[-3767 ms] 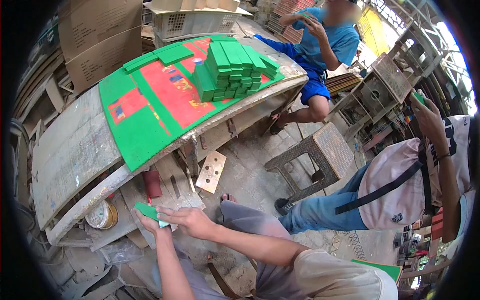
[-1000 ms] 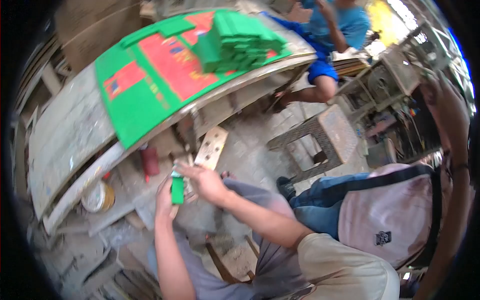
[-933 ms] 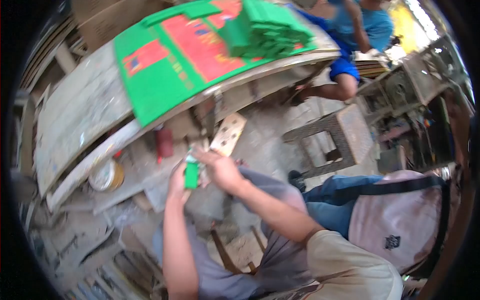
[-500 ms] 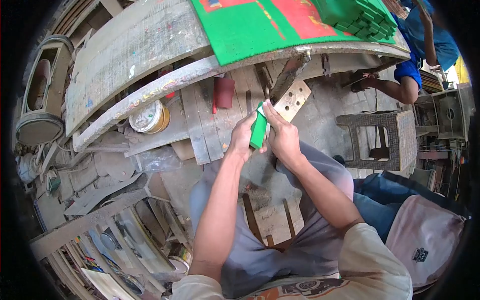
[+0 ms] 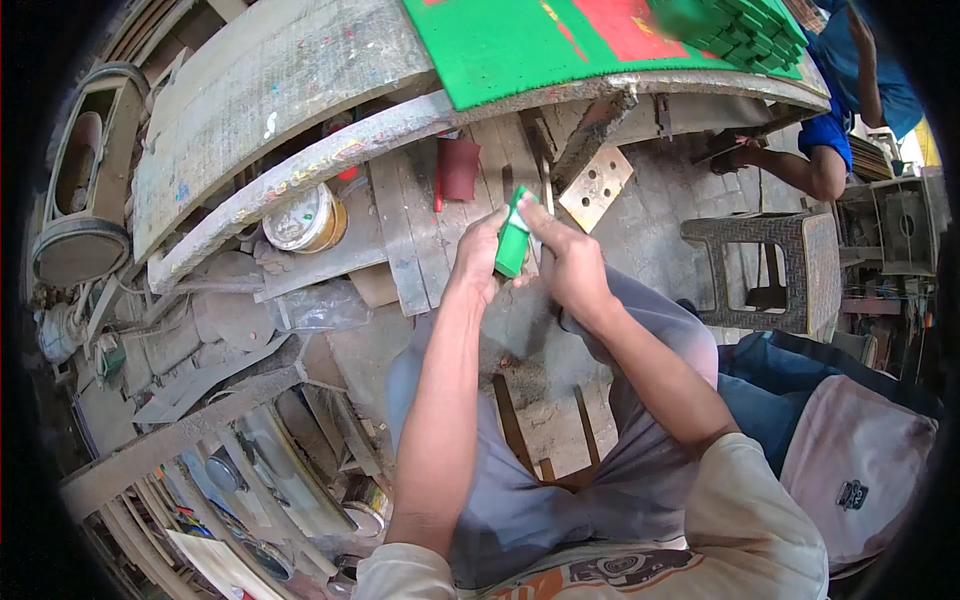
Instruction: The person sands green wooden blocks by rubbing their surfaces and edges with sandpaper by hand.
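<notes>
A small green painted block is held up over my lap, tilted, with its long side pointing away from me. My left hand is wrapped round its left side and lower end. My right hand is closed at its upper right, the thumb pressing a small whitish piece against the block's face. Whether that piece is cloth or abrasive paper I cannot make out. Some fingertips are hidden behind the block.
Ahead is a paint-stained bench with a green and red board and a stack of green blocks. Below are a paint bucket, a dark red roll and a holed wooden piece. A woven-pattern stool and another person are at right.
Both hands and the block have shifted slightly up. My right thumb and the whitish piece have slid down a little along the block, and the view has moved slightly.
</notes>
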Demonstrator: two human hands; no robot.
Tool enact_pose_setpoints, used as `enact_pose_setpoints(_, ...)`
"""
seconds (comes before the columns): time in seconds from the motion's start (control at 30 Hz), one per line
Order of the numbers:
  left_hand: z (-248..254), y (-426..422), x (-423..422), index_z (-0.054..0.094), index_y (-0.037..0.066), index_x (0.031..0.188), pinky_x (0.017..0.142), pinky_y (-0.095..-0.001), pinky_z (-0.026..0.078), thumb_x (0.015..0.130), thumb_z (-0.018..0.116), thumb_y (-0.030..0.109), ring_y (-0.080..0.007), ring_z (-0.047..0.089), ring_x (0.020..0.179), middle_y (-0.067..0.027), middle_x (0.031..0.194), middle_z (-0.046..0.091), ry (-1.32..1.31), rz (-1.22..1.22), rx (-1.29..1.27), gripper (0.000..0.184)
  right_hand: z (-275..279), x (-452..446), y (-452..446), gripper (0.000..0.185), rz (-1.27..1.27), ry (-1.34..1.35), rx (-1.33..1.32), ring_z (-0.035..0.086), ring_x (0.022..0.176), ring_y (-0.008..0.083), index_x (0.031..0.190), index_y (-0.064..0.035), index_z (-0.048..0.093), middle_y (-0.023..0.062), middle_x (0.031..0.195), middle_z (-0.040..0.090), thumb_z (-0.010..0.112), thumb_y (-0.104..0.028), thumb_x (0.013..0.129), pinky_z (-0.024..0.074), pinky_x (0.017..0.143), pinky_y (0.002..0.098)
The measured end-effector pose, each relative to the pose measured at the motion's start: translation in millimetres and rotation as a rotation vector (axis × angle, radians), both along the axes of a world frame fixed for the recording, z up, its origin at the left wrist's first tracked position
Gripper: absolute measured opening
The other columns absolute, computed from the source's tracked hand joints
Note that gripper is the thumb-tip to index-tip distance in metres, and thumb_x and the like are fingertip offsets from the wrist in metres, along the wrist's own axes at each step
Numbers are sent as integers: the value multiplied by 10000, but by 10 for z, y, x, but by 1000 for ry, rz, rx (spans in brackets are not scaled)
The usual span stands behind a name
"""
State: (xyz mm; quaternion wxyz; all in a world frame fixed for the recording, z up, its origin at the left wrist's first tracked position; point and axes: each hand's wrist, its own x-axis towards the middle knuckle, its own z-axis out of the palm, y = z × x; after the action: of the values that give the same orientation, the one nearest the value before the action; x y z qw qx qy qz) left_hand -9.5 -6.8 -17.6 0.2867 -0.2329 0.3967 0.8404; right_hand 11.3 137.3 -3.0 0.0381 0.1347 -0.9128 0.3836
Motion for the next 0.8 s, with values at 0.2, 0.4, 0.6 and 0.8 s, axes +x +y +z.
enact_pose_setpoints(0.2, -42, 70, 26, 555, 89, 901, 333, -305, 355, 955, 420, 343, -140, 506, 498, -37, 643, 529, 1, -116, 30, 293, 7, 74, 4, 604, -26, 47, 78, 644, 866, 333, 1253, -105, 557, 154, 1220, 560, 486, 108, 693, 528, 737, 377)
enact_pose_setpoints(0.4, -3, -60, 7, 565, 118, 880, 323, -295, 336, 944, 438, 371, -154, 536, 516, -17, 668, 561, -95, -7, 3, 290, 50, 197, -145, 561, 85, 69, 7, 650, 867, 327, 1219, -81, 585, 184, 1179, 568, 466, 117, 708, 528, 767, 359)
enact_pose_setpoints(0.6, 116, -34, 25, 563, 100, 873, 316, -304, 334, 951, 443, 359, -169, 506, 461, -43, 658, 564, -20, -81, 41, 295, -32, 128, -5, 567, -4, 28, 38, 606, 1023, 316, 1219, -58, 578, 177, 1212, 553, 472, 136, 697, 506, 877, 342)
enact_pose_setpoints(0.8, 208, -24, 91, 592, 61, 895, 435, -338, 465, 950, 407, 392, -179, 495, 393, -49, 626, 562, 40, -161, 46, 383, 337, 254, 34, 588, 115, 102, -1, 631, 963, 321, 1227, -95, 582, 152, 1258, 539, 517, 113, 680, 519, 814, 356)
